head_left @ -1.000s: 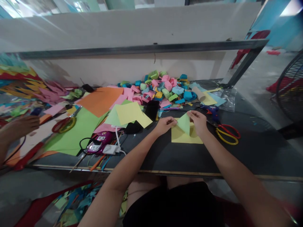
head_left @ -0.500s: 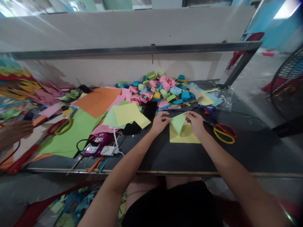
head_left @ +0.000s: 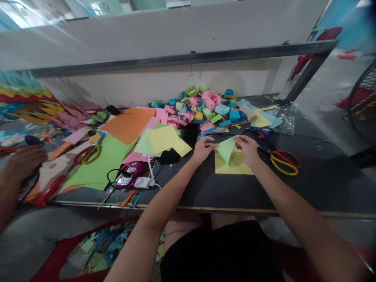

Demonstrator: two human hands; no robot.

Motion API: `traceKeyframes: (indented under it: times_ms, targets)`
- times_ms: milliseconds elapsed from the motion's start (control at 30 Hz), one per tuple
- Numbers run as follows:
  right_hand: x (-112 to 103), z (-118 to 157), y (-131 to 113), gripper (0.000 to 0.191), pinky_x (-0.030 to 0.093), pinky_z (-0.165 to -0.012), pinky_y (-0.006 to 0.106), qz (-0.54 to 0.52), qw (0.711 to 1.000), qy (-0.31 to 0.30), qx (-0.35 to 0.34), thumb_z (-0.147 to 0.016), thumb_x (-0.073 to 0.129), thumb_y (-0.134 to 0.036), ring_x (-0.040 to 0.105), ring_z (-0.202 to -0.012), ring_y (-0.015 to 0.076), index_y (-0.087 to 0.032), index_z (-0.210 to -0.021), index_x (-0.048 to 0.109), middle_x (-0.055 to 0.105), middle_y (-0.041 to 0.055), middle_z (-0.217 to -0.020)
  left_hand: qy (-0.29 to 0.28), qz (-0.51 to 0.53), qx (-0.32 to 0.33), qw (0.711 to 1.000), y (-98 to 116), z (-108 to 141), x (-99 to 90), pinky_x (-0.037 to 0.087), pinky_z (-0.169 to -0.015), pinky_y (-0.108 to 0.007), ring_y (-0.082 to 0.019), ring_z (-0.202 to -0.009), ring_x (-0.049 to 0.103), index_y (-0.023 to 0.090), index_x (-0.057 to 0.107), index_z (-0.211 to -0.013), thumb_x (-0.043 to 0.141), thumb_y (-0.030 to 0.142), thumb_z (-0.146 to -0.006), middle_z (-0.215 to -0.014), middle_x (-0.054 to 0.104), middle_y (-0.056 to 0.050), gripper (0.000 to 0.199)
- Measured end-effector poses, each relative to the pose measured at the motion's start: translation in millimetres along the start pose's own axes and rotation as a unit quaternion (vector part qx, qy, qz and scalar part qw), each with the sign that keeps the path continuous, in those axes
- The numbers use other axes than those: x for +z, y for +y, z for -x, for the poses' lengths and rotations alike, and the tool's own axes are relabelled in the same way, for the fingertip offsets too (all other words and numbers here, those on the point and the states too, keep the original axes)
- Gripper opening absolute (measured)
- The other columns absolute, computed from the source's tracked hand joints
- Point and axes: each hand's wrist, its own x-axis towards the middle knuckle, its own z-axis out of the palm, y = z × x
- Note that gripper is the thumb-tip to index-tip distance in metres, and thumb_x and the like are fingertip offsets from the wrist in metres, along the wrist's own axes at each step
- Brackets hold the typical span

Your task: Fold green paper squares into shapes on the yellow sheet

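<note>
The pale green paper (head_left: pixel 226 150) is held up by its upper corners, just over the yellow sheet (head_left: pixel 233 168) that is laid flat on the dark table (head_left: pixel 205 192). Its left corner is pinched between thumb and fingertips of the left hand (head_left: pixel 202 150), and its right corner is gripped by the fingers of the right hand (head_left: pixel 246 148); how firmly either grip is closed cannot be told. A point of the paper is hung downward between the hands, so a crooked crease could be made if one corner were pulled harder than the other, and a thin corner could be torn by a sharp tug. The yellow sheet is not seen to be pinned by anything (its far edge is partly hidden by the green paper), so it could be dragged askew by a brush of the wrist. The scissors (head_left: pixel 284 162) are placed beside the right forearm, their handles liable to be knocked by an outward swing of the elbow. The blue glue gun (head_left: pixel 266 134) is set just beyond them; whether it is heated cannot be seen.
</note>
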Motion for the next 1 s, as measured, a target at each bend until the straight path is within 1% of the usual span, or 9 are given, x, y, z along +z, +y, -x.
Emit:
traceKeyframes:
  times_ms: [233, 300, 400, 533, 633, 700, 833, 933, 1000]
  targets:
    - [-1.4, -1.9, 3.3, 0.054, 0.038, -0.052, 0.027, 0.004, 1.000, -0.001, -0.008, -0.039, 0.096, -0.055, 0.051, -0.053, 0.0095, -0.020, -0.071, 0.070, 0.062, -0.0032, -0.060, -0.023, -0.048, 0.015, 0.998, -2.7, -3.5, -2.5, 0.050, -0.067, -0.024, -0.012, -0.062, 0.068, 0.019, 0.064, -0.094, 0.084, 0.026, -0.075, -0.066, 0.070, 0.004, 0.028]
    - [-2.2, -3.0, 4.2, 0.054, 0.038, -0.052, 0.027, 0.010, 1.000, 0.002, -0.012, -0.040, 0.095, -0.056, 0.051, -0.053, 0.0099, -0.021, -0.072, 0.069, 0.062, -0.0032, -0.060, -0.039, -0.067, 0.029, 0.997, -5.4, -4.5, -3.7, 0.047, -0.066, -0.023, -0.011, -0.062, 0.066, 0.018, 0.067, -0.095, 0.083, 0.031, -0.077, -0.066, 0.069, 0.004, 0.027]
    - [-2.8, -4.8, 6.4, 0.055, 0.039, -0.052, 0.028, 0.012, 1.000, 0.002, -0.013, -0.041, 0.094, -0.057, 0.050, -0.053, 0.0099, -0.022, -0.073, 0.068, 0.060, -0.0040, -0.060, -0.082, -0.084, 0.067, 0.991, -11.5, -6.1, -5.0, 0.047, -0.066, -0.023, -0.011, -0.065, 0.063, 0.018, 0.071, -0.089, 0.081, 0.043, -0.079, -0.071, 0.070, 0.001, 0.029]
    - [-2.1, -5.5, 9.4, 0.057, 0.038, -0.051, 0.027, 0.000, 1.000, 0.010, -0.019, -0.039, 0.095, -0.059, 0.048, -0.052, 0.0096, -0.022, -0.073, 0.067, 0.058, -0.0055, -0.057, -0.117, -0.108, 0.117, 0.980, -17.6, -8.2, -6.2, 0.045, -0.063, -0.023, -0.011, -0.072, 0.062, 0.018, 0.073, -0.085, 0.080, 0.048, -0.081, -0.091, 0.076, -0.004, 0.032]
    - [-2.3, -5.4, 10.3, 0.056, 0.038, -0.052, 0.027, -0.005, 1.000, 0.004, -0.024, -0.042, 0.096, -0.058, 0.048, -0.052, 0.0099, -0.022, -0.073, 0.067, 0.057, -0.0053, -0.057, -0.115, -0.146, 0.146, 0.972, -18.4, -8.8, -7.3, 0.047, -0.066, -0.024, -0.012, -0.078, 0.064, 0.018, 0.076, -0.090, 0.077, 0.039, -0.085, -0.105, 0.077, -0.007, 0.021]
    - [-2.7, -6.0, 10.9, 0.055, 0.038, -0.052, 0.027, -0.008, 1.000, -0.001, -0.025, -0.043, 0.096, -0.056, 0.049, -0.053, 0.0098, -0.022, -0.073, 0.066, 0.057, -0.0050, -0.058, -0.099, -0.177, 0.152, 0.967, -18.0, -8.5, -7.5, 0.049, -0.068, -0.024, -0.012, -0.079, 0.066, 0.019, 0.076, -0.095, 0.076, 0.031, -0.086, -0.101, 0.077, -0.005, 0.015]
    - [-3.1, -9.0, 14.6, 0.052, 0.038, -0.052, 0.029, -0.002, 0.999, -0.004, -0.034, -0.046, 0.094, -0.055, 0.049, -0.053, 0.0104, -0.023, -0.075, 0.064, 0.056, -0.0047, -0.060, -0.070, -0.215, 0.141, 0.964, -17.4, -7.5, -6.1, 0.050, -0.069, -0.023, -0.013, -0.079, 0.067, 0.019, 0.074, -0.099, 0.077, 0.025, -0.086, -0.093, 0.076, -0.003, 0.015]
    - [-3.2, -10.9, 17.9, 0.054, 0.039, -0.052, 0.029, 0.000, 0.999, -0.005, -0.035, -0.047, 0.093, -0.058, 0.049, -0.053, 0.0107, -0.023, -0.076, 0.063, 0.057, -0.0046, -0.061, -0.077, -0.231, 0.150, 0.958, -17.6, -6.8, -4.5, 0.051, -0.072, -0.025, -0.013, -0.080, 0.069, 0.018, 0.073, -0.097, 0.075, 0.022, -0.087, -0.098, 0.077, -0.005, 0.010]
    - [-3.7, -11.3, 18.9, 0.055, 0.039, -0.053, 0.029, 0.001, 0.999, -0.007, -0.034, -0.047, 0.093, -0.059, 0.049, -0.053, 0.0109, -0.023, -0.075, 0.062, 0.057, -0.0048, -0.061, -0.071, -0.228, 0.153, 0.959, -17.8, -6.4, -3.7, 0.052, -0.076, -0.025, -0.014, -0.085, 0.070, 0.019, 0.072, -0.104, 0.076, 0.020, -0.086, -0.105, 0.078, -0.005, 0.018]
